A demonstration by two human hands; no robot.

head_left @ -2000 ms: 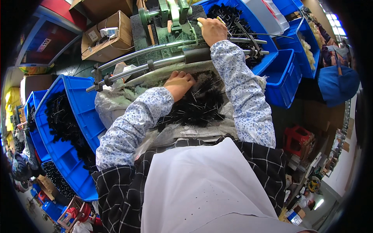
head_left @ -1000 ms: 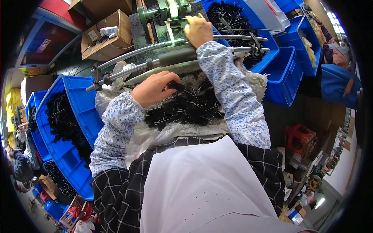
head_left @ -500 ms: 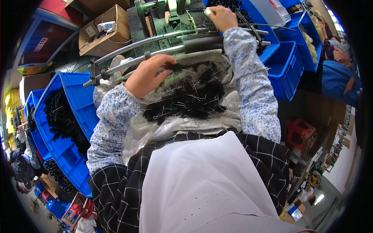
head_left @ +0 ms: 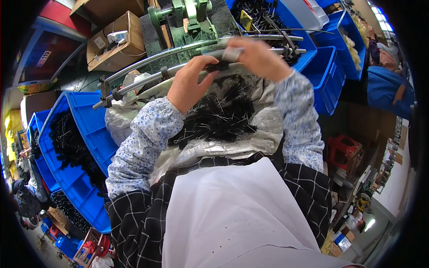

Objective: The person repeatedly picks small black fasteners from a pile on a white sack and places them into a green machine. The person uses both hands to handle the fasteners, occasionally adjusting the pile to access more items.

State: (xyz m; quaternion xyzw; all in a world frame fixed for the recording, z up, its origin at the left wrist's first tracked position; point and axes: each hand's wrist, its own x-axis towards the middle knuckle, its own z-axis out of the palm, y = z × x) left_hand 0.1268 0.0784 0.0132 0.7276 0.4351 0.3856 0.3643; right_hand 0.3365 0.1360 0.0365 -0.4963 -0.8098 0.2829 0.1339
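My left grip (head_left: 190, 85) curls, thumb and fingers nearly together, on a small black bristly tuft (head_left: 217, 67); my right grip (head_left: 263, 60) blurs beside it, its hold unclear. Below, black wire-stemmed brushes (head_left: 221, 116) lie heaped on whitish crinkled sheeting (head_left: 268, 117).

Black bristles (head_left: 217, 66) are held between thumb and finger of the left hand (head_left: 190, 85). The right hand (head_left: 261, 59) is blurred; a pale piece (head_left: 232, 54) is seen at its fingers. Below, brushes (head_left: 219, 117) are heaped on a sack (head_left: 263, 145). Rails (head_left: 142, 81) are mounted before a machine (head_left: 191, 15). Bins (head_left: 94, 120) are placed either side.
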